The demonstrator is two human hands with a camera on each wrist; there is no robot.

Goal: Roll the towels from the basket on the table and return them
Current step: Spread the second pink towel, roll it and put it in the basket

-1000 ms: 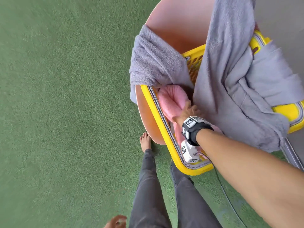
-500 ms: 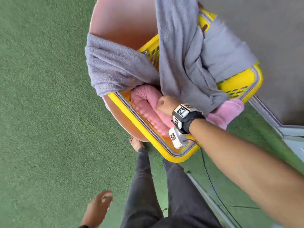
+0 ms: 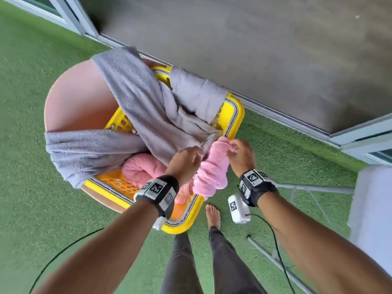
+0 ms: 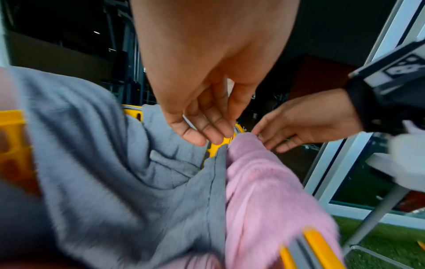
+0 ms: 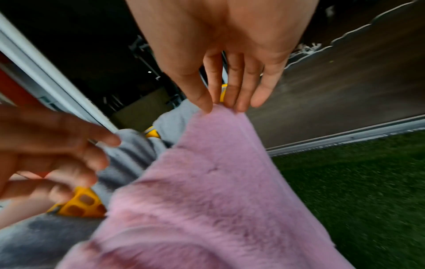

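- Right now the pink towel [image 3: 212, 166] hangs bunched between the two hands, over the near-right rim of the yellow basket [image 3: 237, 115]; its top edge is up at the fingertips and its long axis runs from there down toward the person, lower end draped across the rim.
- Basket sits on a pink round table [image 3: 74, 98]. Grey towels [image 3: 135, 98] spill over its far and left sides; a second pink towel [image 3: 140, 168], bunched, lies inside at the near-left.
- Right hand [image 3: 241, 153]: on the right of the towel's top edge. Right wrist view shows thumb and fingertips [image 5: 239, 102] closed on that edge in a light pinch, the other fingers fairly straight.
- Left hand [image 3: 184, 164]: on the left of the same edge, beside a grey towel's hem. Left wrist view shows its fingers [image 4: 207, 131] loosely extended, tips just above the pink edge and the grey hem; whether they actually grip either cloth I cannot tell.
- Both hands are about equally near the top edge; only the right has a clear hold.
- Judgement: towel not yet free of the basket. Next move likely needs the left hand to take the pink edge only, clear of the grey hem, then lift and spread it flat for rolling. Risk: dragging grey cloth out along with it.
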